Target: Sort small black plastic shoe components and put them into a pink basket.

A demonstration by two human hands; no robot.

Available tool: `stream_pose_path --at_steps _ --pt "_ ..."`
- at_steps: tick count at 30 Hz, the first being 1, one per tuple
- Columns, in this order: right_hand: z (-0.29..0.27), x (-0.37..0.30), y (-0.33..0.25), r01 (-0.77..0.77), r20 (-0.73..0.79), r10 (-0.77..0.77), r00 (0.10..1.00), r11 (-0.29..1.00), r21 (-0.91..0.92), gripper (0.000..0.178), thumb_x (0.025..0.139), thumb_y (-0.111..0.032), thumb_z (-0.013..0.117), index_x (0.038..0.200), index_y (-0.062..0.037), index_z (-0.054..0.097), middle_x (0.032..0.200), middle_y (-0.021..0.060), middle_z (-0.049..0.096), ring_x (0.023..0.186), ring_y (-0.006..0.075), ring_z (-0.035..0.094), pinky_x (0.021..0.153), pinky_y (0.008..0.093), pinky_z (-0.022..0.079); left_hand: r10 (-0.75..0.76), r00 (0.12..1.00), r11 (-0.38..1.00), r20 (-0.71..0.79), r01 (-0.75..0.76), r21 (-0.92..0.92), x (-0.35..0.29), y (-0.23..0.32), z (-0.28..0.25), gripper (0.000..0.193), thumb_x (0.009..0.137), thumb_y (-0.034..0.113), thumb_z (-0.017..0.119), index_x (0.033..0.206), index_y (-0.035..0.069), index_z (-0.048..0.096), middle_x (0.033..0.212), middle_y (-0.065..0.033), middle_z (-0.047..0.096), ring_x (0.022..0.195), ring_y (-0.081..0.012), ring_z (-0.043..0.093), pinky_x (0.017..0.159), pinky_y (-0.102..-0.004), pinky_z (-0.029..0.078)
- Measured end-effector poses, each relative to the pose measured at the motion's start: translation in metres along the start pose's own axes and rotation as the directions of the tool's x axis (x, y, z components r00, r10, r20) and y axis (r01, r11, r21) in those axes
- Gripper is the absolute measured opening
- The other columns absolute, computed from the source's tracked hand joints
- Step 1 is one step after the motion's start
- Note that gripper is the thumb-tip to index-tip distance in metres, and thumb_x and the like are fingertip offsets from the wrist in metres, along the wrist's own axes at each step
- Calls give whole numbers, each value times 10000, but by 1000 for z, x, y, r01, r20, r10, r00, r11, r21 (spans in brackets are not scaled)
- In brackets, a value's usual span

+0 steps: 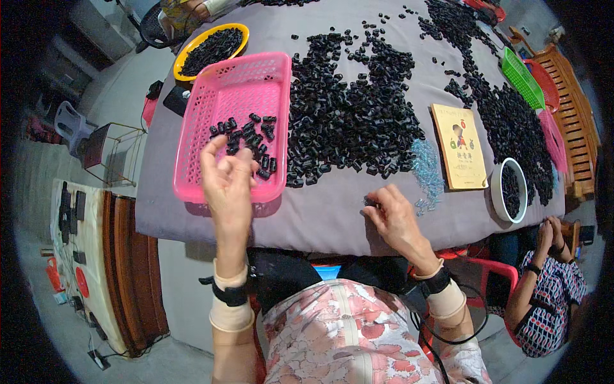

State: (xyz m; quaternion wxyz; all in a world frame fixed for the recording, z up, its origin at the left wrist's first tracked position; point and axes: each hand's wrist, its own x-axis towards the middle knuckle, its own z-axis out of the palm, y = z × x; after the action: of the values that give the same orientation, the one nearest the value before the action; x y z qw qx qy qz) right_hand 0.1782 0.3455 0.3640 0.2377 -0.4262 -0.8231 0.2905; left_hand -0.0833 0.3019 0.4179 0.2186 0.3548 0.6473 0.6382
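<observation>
While my left hand (225, 174) hovers half-curled over the pink basket (233, 125), my right hand (393, 217) pinches 1 black piece (369, 202) on the grey surface (320, 214).

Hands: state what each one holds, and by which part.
Left hand over the pink basket: contents cannot be told. Right hand pinches a small black piece at fingertips.
</observation>
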Motion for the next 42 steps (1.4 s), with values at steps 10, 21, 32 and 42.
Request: stream_pose_path --at_steps 10,21,32,42 --pt "12 1 8 98 -18 -103 995 982 -159 116 793 -10 586 871 -16 499 800 140 515 708 339 559 592 398 454 167 905 868 392 -324 377 -62 -15 53 92 819 51 590 898 7 604 771 -118 579 648 -233 580 586 -337 454" --pt "11 4 4 13 -19 -10 1000 987 158 86 779 5 586 858 -18 561 775 143 555 702 307 573 624 377 459 43 914 666 404 -328 670 -37 -47 84 198 790 94 617 985 64 599 902 -137 518 789 -334 587 656 -414 471" --pt "14 6 2 -173 -24 213 977 850 497 94 813 -30 578 901 -8 601 815 121 601 704 204 596 635 294 465 48 902 978 428 -129 163 -60 -44 73 138 816 19 593 948 -11 620 776 -27 523 608 -66 519 508 -206 407" --pt "14 13 -19 43 -160 22 987 920 391 67 810 -5 582 874 13 586 778 100 575 657 178 568 583 280 448 -71 849 997 524 60 39 -76 -48 67 156 817 20 594 968 -14 613 831 -69 569 652 -123 587 571 -239 469"
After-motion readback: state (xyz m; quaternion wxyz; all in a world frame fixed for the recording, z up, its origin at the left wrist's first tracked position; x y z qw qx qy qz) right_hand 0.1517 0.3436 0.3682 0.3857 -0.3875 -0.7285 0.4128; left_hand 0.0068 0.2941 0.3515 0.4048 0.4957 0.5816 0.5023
